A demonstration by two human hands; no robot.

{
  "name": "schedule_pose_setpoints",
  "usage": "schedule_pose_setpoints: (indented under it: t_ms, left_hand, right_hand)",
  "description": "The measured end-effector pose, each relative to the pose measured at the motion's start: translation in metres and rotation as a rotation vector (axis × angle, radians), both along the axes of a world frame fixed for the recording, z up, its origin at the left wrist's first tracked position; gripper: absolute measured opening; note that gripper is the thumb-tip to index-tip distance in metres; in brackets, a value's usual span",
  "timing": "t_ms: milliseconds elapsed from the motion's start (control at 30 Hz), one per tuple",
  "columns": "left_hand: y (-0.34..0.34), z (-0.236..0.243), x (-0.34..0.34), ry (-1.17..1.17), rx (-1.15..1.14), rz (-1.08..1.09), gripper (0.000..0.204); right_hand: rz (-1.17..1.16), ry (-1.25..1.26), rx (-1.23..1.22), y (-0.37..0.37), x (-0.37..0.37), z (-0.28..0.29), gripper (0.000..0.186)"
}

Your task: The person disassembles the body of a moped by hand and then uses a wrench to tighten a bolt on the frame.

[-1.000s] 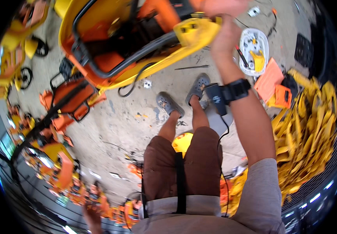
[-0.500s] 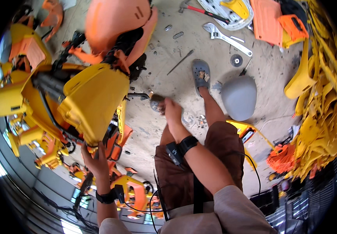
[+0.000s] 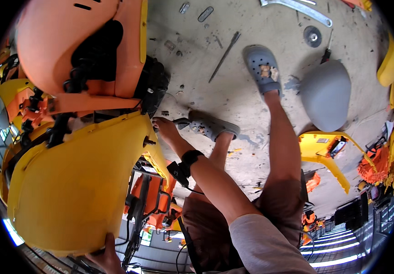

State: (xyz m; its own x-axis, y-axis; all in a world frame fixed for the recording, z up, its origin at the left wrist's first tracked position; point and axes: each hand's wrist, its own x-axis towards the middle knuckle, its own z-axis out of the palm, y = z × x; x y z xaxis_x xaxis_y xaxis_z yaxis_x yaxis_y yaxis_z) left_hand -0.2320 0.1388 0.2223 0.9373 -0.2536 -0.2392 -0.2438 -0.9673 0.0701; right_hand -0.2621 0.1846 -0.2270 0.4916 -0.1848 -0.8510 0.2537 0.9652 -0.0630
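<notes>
A large curved yellow panel (image 3: 73, 182) fills the lower left, under a salmon-pink body shell (image 3: 46, 45) with black coiled springs (image 3: 76, 80) beside it. My left hand (image 3: 105, 258) grips the panel's bottom edge, its fingers partly hidden behind it. My right hand (image 3: 167, 130) is closed around a black lever-like part (image 3: 181, 122) at the panel's upper right side, just left of my left clog (image 3: 213, 128). What lies behind the yellow panel is hidden.
On the concrete floor lie a wrench (image 3: 297, 11), a thin rod (image 3: 224, 57), a disc (image 3: 312, 36) and a screwdriver (image 3: 327, 52). A grey rounded seat (image 3: 325, 96) and yellow frame piece (image 3: 320, 148) are right of my legs. Yellow panels (image 3: 388, 64) pile at far right.
My right hand has come down from a raised yellow body and moved left to the black part. The view has turned toward the pink and yellow shells, which now appear larger at left.
</notes>
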Motion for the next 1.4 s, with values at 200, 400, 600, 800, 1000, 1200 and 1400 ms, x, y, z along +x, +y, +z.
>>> schedule_pose_setpoints:
  t_ms: [200, 400, 600, 800, 1000, 1200, 1400]
  left_hand:
    - [-0.02, 0.0, -0.009, 0.09, 0.045, -0.09, 0.071]
    - [-0.005, 0.001, -0.01, -0.045, 0.013, -0.283, 0.06]
    - [0.02, 0.024, 0.004, -0.142, 0.357, -0.36, 0.027]
    - [0.023, 0.021, 0.009, 0.015, 0.092, -0.036, 0.049]
    - [0.034, 0.031, 0.021, 0.094, -0.019, 0.084, 0.067]
    - [0.016, -0.009, -0.011, -0.005, -0.149, -0.001, 0.059]
    - [0.057, 0.013, 0.02, 0.102, -0.619, -0.152, 0.029]
  right_hand:
    - [0.084, -0.061, 0.147, 0.006, 0.026, -0.036, 0.032]
    - [0.075, -0.078, 0.119, 0.006, 0.023, -0.029, 0.031]
    - [0.011, -0.073, 0.149, -0.01, 0.024, -0.026, 0.037]
    - [0.047, 0.01, -0.034, -0.009, 0.024, -0.015, 0.045]
    - [0.142, 0.499, -0.279, -0.012, 0.01, -0.013, 0.028]
    - [0.283, 0.526, -0.293, -0.054, -0.032, 0.065, 0.036]
    - [0.087, 0.555, -0.43, -0.139, -0.076, 0.167, 0.03]
